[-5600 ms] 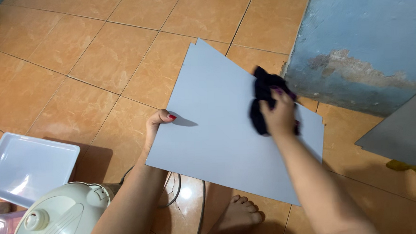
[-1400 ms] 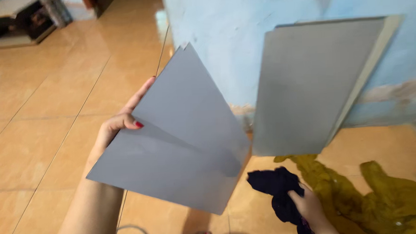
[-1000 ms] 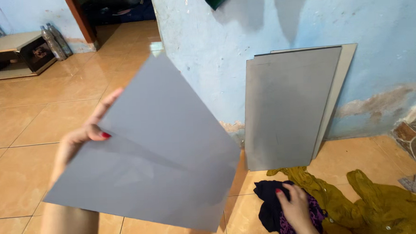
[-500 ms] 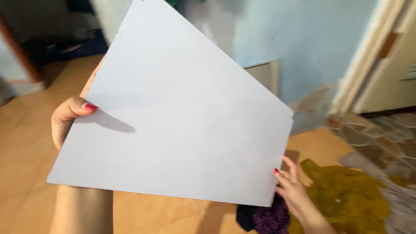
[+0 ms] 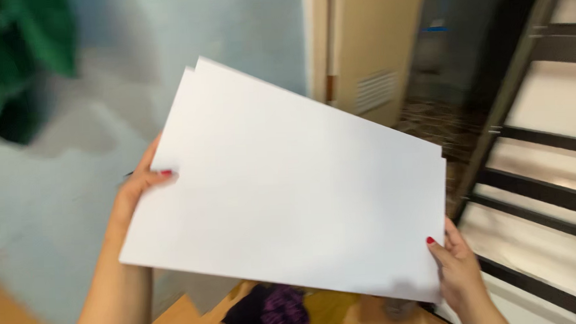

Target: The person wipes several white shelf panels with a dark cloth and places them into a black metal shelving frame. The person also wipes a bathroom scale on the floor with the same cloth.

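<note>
A large flat pale grey-white panel point(image 5: 289, 188) fills the middle of the head view, held up in the air and tilted. My left hand point(image 5: 137, 188) grips its left edge, thumb on the front face. My right hand point(image 5: 458, 271) holds its lower right corner, thumb on the front. Below the panel, a dark cloth point(image 5: 262, 312) with purple patches lies on the floor beside a mustard-yellow cloth point(image 5: 326, 306). Neither hand touches the cloths.
A pale blue wall point(image 5: 166, 50) stands behind the panel, with a blurred green object point(image 5: 18, 63) at the upper left. A beige door point(image 5: 374, 48) is beyond. A dark metal frame with horizontal bars point(image 5: 533, 145) rises at the right. Orange floor tiles point(image 5: 178, 322) show below.
My right hand let go of the dark cloth on the floor and took hold of the panel's lower right corner. The panel rose and the view swung right toward the door and metal bars.
</note>
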